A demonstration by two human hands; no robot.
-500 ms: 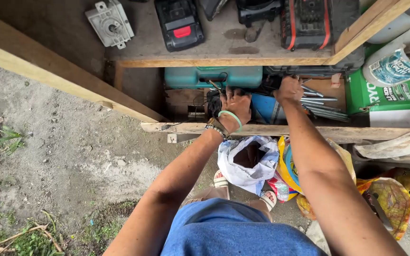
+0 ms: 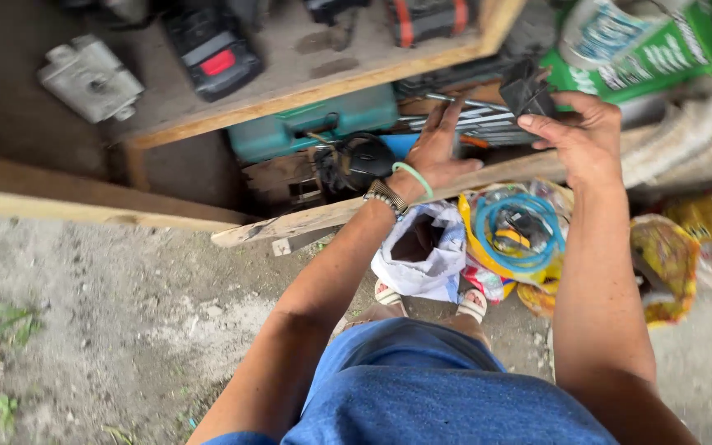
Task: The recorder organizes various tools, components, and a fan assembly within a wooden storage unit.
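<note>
The right hand [image 2: 584, 142] is closed around a small black boxy part [image 2: 526, 95], pinched between thumb and fingers above the lower shelf's front plank [image 2: 323, 216]. The left hand [image 2: 438, 148] is spread open, holding nothing, resting flat near that plank's front edge, just left of the part and beside a black round tool [image 2: 360, 163].

Wooden shelf [image 2: 306, 86] sitting across the upper frame.
A grey metal fitting [image 2: 90, 78] and a black-and-red battery pack [image 2: 212, 51] are lying on it, upper left.
</note>
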